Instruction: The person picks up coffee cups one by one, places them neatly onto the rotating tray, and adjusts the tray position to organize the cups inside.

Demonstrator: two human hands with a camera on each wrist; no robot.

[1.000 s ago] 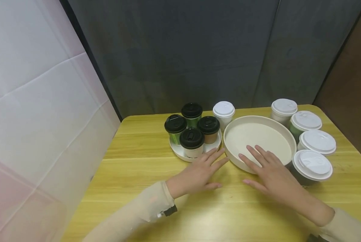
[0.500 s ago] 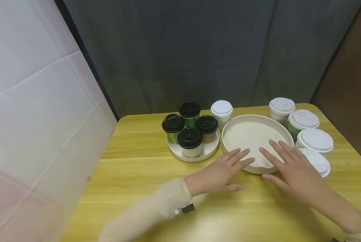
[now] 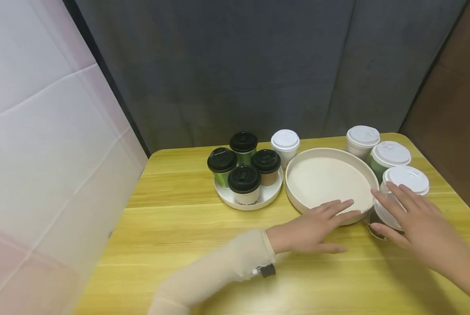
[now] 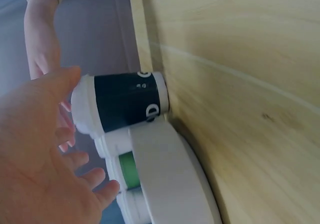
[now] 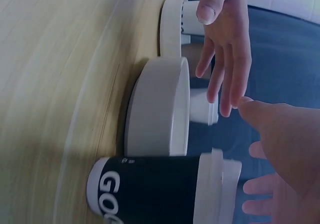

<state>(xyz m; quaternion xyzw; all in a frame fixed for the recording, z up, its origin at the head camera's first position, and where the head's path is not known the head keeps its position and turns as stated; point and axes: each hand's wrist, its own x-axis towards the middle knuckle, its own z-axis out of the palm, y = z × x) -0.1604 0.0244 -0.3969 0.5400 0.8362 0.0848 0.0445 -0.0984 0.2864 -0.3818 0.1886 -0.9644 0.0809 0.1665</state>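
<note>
“Fingers straight and a bit apart on the left hand, loosely spread on the right hand, thumbs out to the side.”

“Near what?”

“Left one at the near edge of the round cream tray. Touching it or just above? Can't tell. Right one by the dark cup with a white lid, just beside the tray, near and to the right.”

“What sort of table?”

“Yellow wood with long stripes and round far corners. Big dark grey cloth on the far side, white and pink sheet on the left, brown wall on the right.”

“More cups?”

“Yes, four black-lidded cups on a small white plate, left of the tray. One white-lidded cup at the far side, between plate and tray. Three more on the right, farther off than the dark one.”

“Anything seen just from the wrists?”

“From the right wrist, big white letters, GO, on the dark cup. From the left wrist, a white D there, and a tiny dark mark on the wood. From the head, that cup mostly hidden behind the right hand.”
</note>
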